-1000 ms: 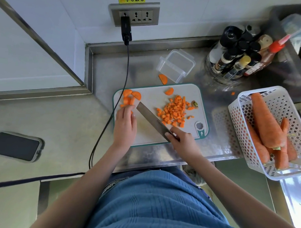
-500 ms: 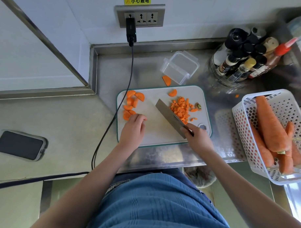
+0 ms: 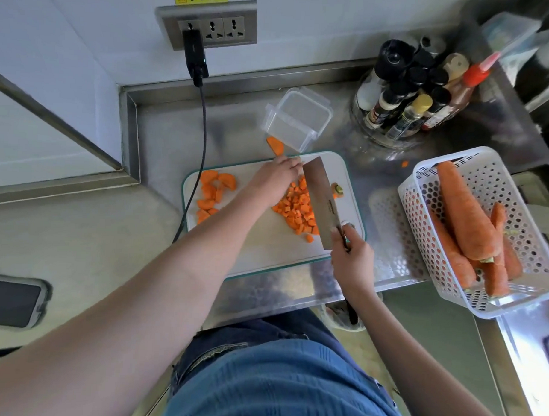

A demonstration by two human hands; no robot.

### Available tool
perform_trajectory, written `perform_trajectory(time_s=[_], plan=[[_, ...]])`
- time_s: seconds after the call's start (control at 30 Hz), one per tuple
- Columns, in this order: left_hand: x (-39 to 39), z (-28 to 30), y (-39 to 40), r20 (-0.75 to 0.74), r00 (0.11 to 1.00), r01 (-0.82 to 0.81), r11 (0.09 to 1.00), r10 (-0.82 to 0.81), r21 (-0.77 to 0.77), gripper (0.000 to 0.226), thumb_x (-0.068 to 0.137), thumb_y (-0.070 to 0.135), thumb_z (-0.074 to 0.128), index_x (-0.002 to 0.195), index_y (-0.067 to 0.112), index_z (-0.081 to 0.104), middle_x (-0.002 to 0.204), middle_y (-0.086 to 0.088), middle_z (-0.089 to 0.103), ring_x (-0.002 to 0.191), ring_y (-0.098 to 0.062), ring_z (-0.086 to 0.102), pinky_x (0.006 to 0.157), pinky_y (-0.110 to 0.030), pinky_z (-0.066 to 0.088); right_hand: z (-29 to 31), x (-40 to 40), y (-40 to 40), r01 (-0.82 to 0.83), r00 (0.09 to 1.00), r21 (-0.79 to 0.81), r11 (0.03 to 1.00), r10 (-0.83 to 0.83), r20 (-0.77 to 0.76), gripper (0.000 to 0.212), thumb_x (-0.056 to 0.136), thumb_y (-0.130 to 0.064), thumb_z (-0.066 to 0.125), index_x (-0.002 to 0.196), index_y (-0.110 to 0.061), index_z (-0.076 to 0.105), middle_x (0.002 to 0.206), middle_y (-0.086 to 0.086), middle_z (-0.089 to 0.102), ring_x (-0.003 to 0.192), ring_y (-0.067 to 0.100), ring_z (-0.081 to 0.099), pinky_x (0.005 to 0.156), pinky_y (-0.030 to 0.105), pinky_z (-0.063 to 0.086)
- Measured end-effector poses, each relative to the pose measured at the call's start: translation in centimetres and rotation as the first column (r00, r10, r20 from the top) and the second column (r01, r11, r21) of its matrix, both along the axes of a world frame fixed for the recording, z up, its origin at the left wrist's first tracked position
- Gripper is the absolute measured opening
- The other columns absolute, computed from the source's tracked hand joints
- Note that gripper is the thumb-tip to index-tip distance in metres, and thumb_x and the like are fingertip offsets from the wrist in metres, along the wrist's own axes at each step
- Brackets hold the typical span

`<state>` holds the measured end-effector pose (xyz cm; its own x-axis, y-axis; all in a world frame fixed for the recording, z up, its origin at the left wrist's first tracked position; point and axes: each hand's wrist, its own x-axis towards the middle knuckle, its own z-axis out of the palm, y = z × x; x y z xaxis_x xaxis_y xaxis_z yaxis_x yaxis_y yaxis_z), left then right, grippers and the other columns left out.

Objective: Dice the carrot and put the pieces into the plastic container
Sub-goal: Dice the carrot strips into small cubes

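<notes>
A white cutting board [image 3: 265,251] lies on the steel counter. A pile of diced carrot [image 3: 298,210] sits at its middle right, and larger carrot slices [image 3: 213,193] lie at its left end. My right hand [image 3: 352,257] grips the handle of a cleaver [image 3: 321,200], whose blade stands along the right side of the dice. My left hand [image 3: 275,180] reaches across the board to its far edge, beside the blade's tip, fingers hidden against the pile. The clear plastic container [image 3: 296,118] stands empty just behind the board. One carrot slice [image 3: 275,145] lies on the counter beside it.
A white perforated basket [image 3: 481,296] with whole carrots [image 3: 463,211] sits at the right. A glass tray of sauce bottles [image 3: 417,97] stands at the back right. A black cable [image 3: 201,136] runs from the wall socket past the board's left edge. A phone [image 3: 11,301] lies far left.
My left hand has left the slices at the left and reached over to the far side of the dice. The cleaver has swung to the right of the pile, which is pushed together.
</notes>
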<state>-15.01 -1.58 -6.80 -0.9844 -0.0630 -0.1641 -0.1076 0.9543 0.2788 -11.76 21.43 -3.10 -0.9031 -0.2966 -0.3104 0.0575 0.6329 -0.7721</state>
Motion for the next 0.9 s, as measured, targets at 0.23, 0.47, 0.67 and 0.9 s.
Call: perform_trajectory(time_s=[0.23,0.47,0.67,0.9], plan=[[2.5,-0.3,0.5,-0.176,0.958,-0.193,0.963,0.226,0.19,0.035,0.071,-0.012,0.057,0.105,-0.003,0.061,0.104,-0.022,0.061,0.098,-0.042,0.052,0.082,-0.048,0.046,0.0,0.6,0.4,-0.017,1.0,0.002,1.0,0.017,-0.004,0.035,0.098,-0.03,0.049,0.066,-0.018,0.041,0.051,-0.003,0.045,0.049,0.018,0.04,0.05,0.029,0.033],[12.8,0.7,3.4,-0.263,0.863,-0.329,0.875,0.431,0.355,0.044,0.07,-0.01,0.063,0.111,0.005,0.061,0.106,-0.013,0.06,0.095,-0.03,0.058,0.078,-0.034,0.047,-0.3,1.6,-2.0,-0.139,0.99,-0.038,0.99,0.14,0.021,0.036,0.097,-0.03,0.049,0.062,-0.031,0.04,0.045,-0.009,0.042,0.047,0.014,0.035,0.049,0.036,0.038],[16.6,1.2,3.5,-0.144,0.919,-0.318,0.906,0.367,0.28,0.031,0.075,0.01,0.063,0.106,0.008,0.064,0.1,-0.008,0.065,0.095,-0.027,0.059,0.07,-0.039,0.053,0.8,2.4,-4.4,-0.247,0.969,-0.058,0.967,0.248,0.018,0.036,0.098,-0.026,0.049,0.064,-0.033,0.041,0.046,-0.009,0.039,0.044,0.006,0.038,0.05,0.03,0.028],[12.1,1.9,-2.6,-0.205,0.655,-0.726,0.681,0.728,0.098,0.025,0.086,0.022,0.059,0.101,0.002,0.059,0.1,-0.017,0.06,0.099,-0.037,0.051,0.079,-0.042,0.042,0.9,2.3,-4.5,-0.253,0.967,-0.05,0.966,0.253,0.004,0.033,0.099,-0.029,0.047,0.067,-0.037,0.043,0.051,-0.007,0.045,0.041,0.008,0.037,0.047,0.028,0.031]])
